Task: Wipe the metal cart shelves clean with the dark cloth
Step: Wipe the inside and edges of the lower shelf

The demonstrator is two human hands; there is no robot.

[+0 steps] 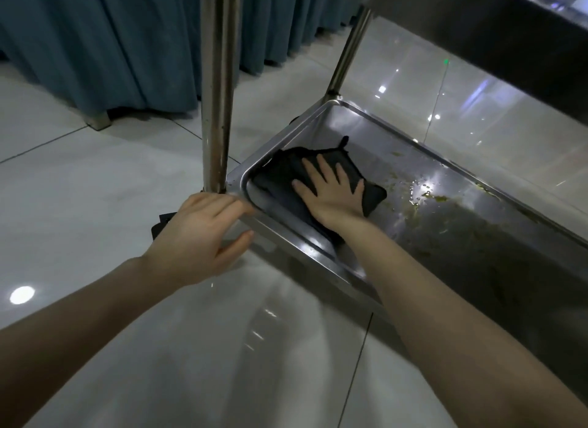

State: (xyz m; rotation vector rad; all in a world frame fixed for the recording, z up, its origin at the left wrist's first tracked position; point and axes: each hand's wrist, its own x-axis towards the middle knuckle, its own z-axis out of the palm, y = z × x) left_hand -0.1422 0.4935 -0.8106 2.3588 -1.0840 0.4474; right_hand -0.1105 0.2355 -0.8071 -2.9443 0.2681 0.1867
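Steadying the cart, the left hand (203,233) is curled loosely over the near corner of the bottom shelf (318,252), beside the upright post (218,87), with nothing enclosed in it. Farther in, the right hand (331,189) is laid flat, fingers spread, on the dark cloth (280,179), which is pressed against the shelf floor near its left end rather than gripped. The cloth is judged soft, light and probably damp; it is best driven by palm pressure. Beyond it, greenish residue (439,198) is smeared across wet, likely slippery metal.

Two bare, sleeveless forearms
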